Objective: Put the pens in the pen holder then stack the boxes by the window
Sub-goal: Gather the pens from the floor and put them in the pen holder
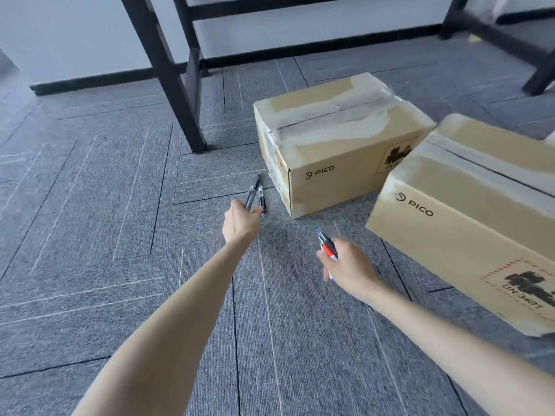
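Grey, ribbed carpet tiles [120, 205] laid in a herringbone pattern cover the floor. Two brown corrugated cardboard boxes stand on them, both sealed with clear tape along the top seam. The farther box [336, 139] reads "PICO" on its side beside a dark printed label. The nearer box [468, 217], just to its right, also reads "PICO", and its red-dashed label shows "UN 3481".

The left hand [241, 222] is closed around slim black pens [255, 193], apparently three, their far ends pointing towards the farther box and low over the carpet. The right hand [348, 268] grips a bundle of coloured pens [327, 247], red, blue and black; their count is unclear. Black metal frame legs [168, 76] rise behind.
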